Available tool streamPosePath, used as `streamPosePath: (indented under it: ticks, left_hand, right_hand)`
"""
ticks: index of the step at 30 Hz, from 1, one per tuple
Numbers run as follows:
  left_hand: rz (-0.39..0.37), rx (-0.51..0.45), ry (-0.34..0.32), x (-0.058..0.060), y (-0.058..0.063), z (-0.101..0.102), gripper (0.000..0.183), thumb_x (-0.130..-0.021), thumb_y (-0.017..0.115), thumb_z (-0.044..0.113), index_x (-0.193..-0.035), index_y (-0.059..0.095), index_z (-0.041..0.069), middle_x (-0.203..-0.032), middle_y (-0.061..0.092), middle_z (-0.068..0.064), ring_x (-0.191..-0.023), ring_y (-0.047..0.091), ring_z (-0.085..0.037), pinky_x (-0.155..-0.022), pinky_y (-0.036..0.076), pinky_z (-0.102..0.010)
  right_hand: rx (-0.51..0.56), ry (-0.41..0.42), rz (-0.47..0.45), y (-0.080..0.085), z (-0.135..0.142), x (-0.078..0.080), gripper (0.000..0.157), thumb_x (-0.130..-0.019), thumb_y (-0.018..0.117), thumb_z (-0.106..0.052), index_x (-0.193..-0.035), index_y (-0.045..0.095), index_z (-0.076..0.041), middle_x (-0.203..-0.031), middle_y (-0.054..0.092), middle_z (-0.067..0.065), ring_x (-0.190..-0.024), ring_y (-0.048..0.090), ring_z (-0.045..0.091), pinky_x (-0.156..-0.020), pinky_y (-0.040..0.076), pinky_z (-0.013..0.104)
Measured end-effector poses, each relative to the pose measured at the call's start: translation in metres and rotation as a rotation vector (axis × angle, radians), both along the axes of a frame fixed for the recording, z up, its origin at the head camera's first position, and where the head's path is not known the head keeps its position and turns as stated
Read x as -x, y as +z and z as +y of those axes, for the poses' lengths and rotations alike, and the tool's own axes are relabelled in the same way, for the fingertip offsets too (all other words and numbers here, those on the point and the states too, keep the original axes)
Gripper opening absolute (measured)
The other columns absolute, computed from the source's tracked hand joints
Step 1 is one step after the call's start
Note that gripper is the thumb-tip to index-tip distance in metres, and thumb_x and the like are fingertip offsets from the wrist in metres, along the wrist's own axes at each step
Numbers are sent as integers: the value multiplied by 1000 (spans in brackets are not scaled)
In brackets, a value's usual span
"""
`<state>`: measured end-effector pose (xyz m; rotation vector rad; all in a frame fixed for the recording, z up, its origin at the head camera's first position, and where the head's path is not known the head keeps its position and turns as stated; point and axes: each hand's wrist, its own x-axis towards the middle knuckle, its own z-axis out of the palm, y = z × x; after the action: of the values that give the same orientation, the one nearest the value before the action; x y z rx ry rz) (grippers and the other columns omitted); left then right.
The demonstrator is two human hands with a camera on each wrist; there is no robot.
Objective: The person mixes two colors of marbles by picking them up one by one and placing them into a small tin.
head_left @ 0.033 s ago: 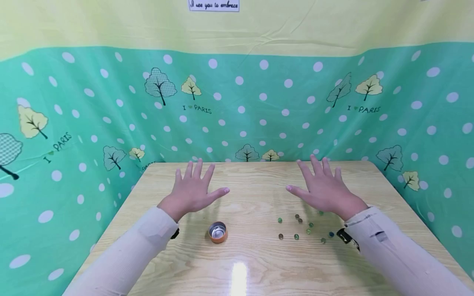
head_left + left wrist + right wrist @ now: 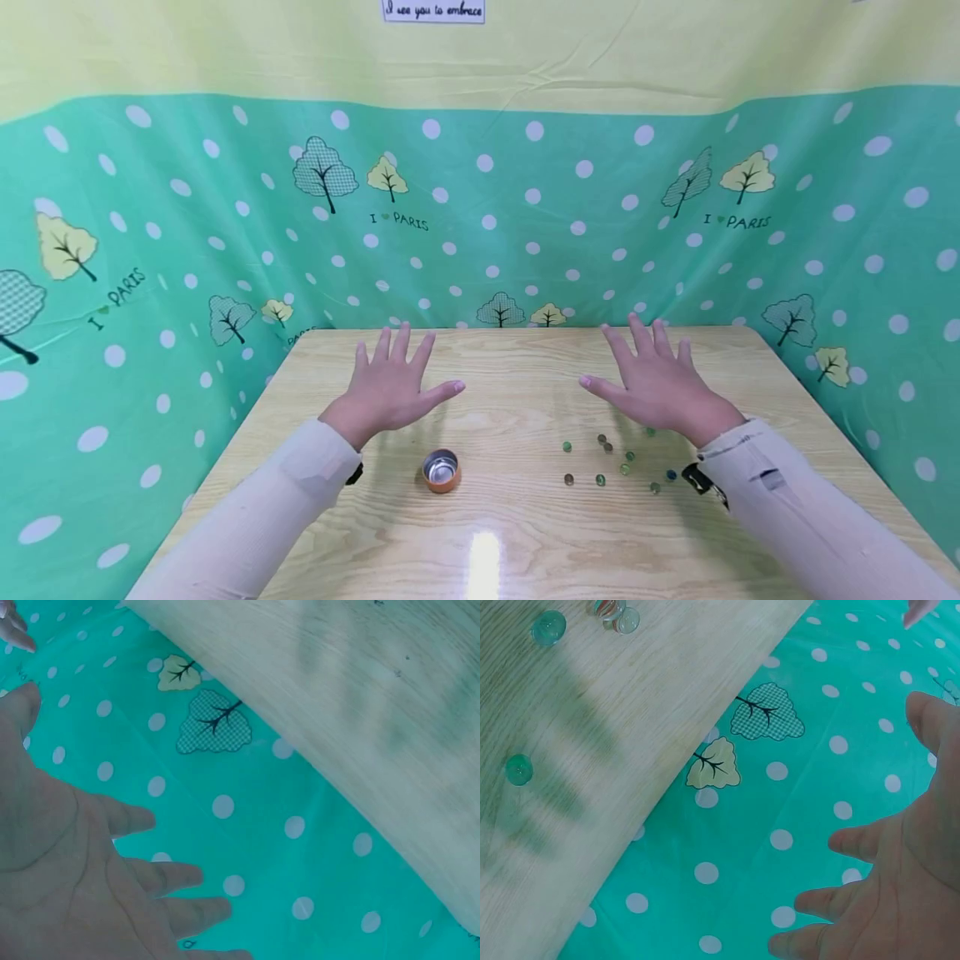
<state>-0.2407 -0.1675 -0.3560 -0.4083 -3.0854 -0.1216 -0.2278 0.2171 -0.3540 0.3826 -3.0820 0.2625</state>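
Observation:
Both hands are held out above the table with fingers spread and nothing in them. My left hand (image 2: 386,390) is nearest to a small round orange cup with a shiny metal inside (image 2: 441,472), which stands upright on the wood a little nearer to me. The palm of the left hand (image 2: 67,877) shows in the left wrist view. My right hand (image 2: 660,387) hovers just beyond several loose glass marbles (image 2: 625,469), mostly green, some brownish and one blue. In the right wrist view, a green marble (image 2: 519,769) lies apart from the palm of the right hand (image 2: 900,877).
The light wooden table (image 2: 517,392) ends at a green polka-dot cloth (image 2: 532,196) printed with trees, which rises behind and along both sides. Glare from a light (image 2: 483,567) falls near the front. Each wrist wears a black strap (image 2: 701,481) below the sleeve.

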Motion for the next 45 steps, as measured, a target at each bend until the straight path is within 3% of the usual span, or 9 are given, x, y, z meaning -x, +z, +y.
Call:
streamPosePath:
  ticks: [7, 14, 21, 29, 34, 45]
  left_hand:
    - [-27, -37, -31, 1, -7, -7, 105, -90, 34, 89, -166, 25, 16, -170, 20, -23, -155, 19, -50, -118, 10, -75]
    - [-75, -142, -88, -9, -18, -18, 102, -90, 45, 85, -159, 40, 9, -160, 42, -21, -143, 45, -45, -113, 35, -66]
    - [-189, -212, -87, -22, -39, -21, 101, -82, 58, 86, -155, 47, 17, -146, 56, -11, -123, 64, -30, -99, 52, -53]
    - [-256, -261, -113, -33, -57, -21, 104, -72, 79, 76, -152, 51, 15, -136, 60, -11, -115, 65, -24, -96, 53, -48]
    - [-274, -302, -163, -37, -67, -21, 105, -67, 89, 65, -149, 52, 11, -125, 64, -9, -108, 64, -23, -94, 53, -46]
    - [-293, -368, -252, -37, -79, -21, 95, -66, 98, 43, -142, 56, 5, -112, 65, -4, -82, 58, -10, -84, 51, -36]
  right_hand:
    - [31, -3, -16, -2, 0, -1, 103, -94, 33, -85, -168, 13, -16, -171, 0, 28, -152, -5, 60, -109, -1, 84]
    - [92, 0, -32, -10, 1, -5, 99, -95, 36, -82, -167, 17, -16, -171, -2, 27, -153, -7, 58, -108, -4, 85]
    - [132, -4, -36, -19, 1, -10, 96, -96, 36, -81, -164, 28, -14, -171, 4, 28, -154, -1, 57, -110, 1, 84]
    - [177, 13, -20, -31, -2, -13, 83, -99, 46, -72, -158, 41, -14, -170, 11, 27, -154, 1, 58, -107, 0, 86]
    - [202, 18, -22, -41, -6, -13, 81, -98, 46, -73, -154, 47, -14, -170, 13, 25, -154, 3, 57, -109, 0, 85]
    - [224, 58, 6, -57, -15, -16, 60, -101, 57, -58, -141, 61, -14, -165, 30, 25, -153, 16, 56, -109, 10, 84]
